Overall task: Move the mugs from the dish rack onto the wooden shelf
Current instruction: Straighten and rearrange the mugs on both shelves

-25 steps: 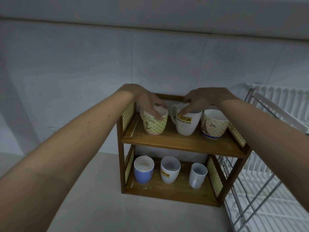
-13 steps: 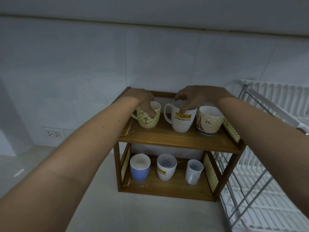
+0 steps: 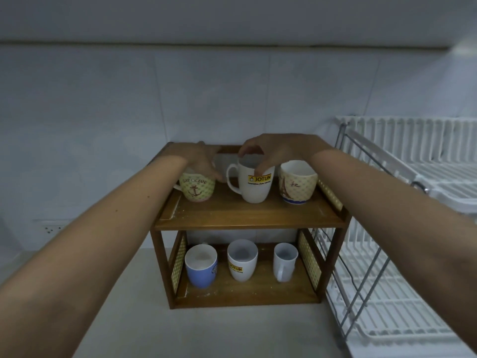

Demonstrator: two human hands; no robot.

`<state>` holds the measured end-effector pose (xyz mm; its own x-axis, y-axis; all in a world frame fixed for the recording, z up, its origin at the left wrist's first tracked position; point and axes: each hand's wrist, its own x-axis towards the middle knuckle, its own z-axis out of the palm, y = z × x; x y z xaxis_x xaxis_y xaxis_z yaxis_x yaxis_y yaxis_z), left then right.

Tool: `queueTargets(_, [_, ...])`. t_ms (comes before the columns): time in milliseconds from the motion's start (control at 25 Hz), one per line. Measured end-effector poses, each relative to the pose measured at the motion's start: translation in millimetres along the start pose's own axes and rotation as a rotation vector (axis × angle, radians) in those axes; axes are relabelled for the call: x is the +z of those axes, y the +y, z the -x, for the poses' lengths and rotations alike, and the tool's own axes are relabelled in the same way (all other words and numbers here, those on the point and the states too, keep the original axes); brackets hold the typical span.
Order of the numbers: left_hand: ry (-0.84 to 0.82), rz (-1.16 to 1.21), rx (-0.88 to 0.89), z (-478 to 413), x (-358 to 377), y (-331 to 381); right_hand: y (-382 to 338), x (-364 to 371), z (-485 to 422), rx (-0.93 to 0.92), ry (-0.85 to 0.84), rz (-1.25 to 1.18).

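A two-level wooden shelf (image 3: pixel 247 218) stands on the counter against the tiled wall. On its top board my left hand (image 3: pixel 204 161) grips the rim of a green anchor mug (image 3: pixel 197 188) at the left. My right hand (image 3: pixel 273 151) pinches the rim of a white Jotun mug (image 3: pixel 255 187) in the middle. A cream patterned mug (image 3: pixel 296 183) stands at the right, untouched. Below sit a blue mug (image 3: pixel 200 267), a second white Jotun mug (image 3: pixel 242 262) and a small white mug (image 3: pixel 285 259).
A white wire dish rack (image 3: pixel 402 228) with a grey metal frame stands right of the shelf, no mugs visible in it. A wall socket (image 3: pixel 51 228) sits low on the left wall. Pale counter (image 3: pixel 180 332) stretches in front.
The anchor mug has shifted left and turned, so its lettering now faces me. The Jotun mug stays under my right hand. The camera has drawn back and lowered slightly.
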<state>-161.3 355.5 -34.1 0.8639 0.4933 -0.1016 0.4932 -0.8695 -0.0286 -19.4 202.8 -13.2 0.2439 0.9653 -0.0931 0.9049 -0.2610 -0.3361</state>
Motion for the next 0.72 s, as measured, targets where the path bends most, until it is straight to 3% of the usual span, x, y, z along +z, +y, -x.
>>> queueTargets(120, [0.036, 0.207, 0.236, -3, 5, 35, 12, -22, 16, 0.276, -0.043, 0.247])
queueTargets(200, [0.098, 0.238, 0.252, -9, 13, 55, 22, -29, 28, 0.472, -0.071, 0.513])
queueTargets(280, [0.163, 0.244, 0.233, -17, 21, 64, 29, -16, 33, 0.563, -0.113, 0.519])
queueTargets(440, [0.222, 0.188, 0.227, -22, 20, 64, 42, 0, 39, 0.544, -0.047, 0.376])
queueTargets(560, [0.213, 0.172, 0.2, -21, 15, 61, 51, -11, 44, 0.497, -0.11, 0.168])
queueTargets(720, [0.196, 0.136, 0.188, -21, 17, 64, 58, -13, 39, 0.414, -0.192, 0.183])
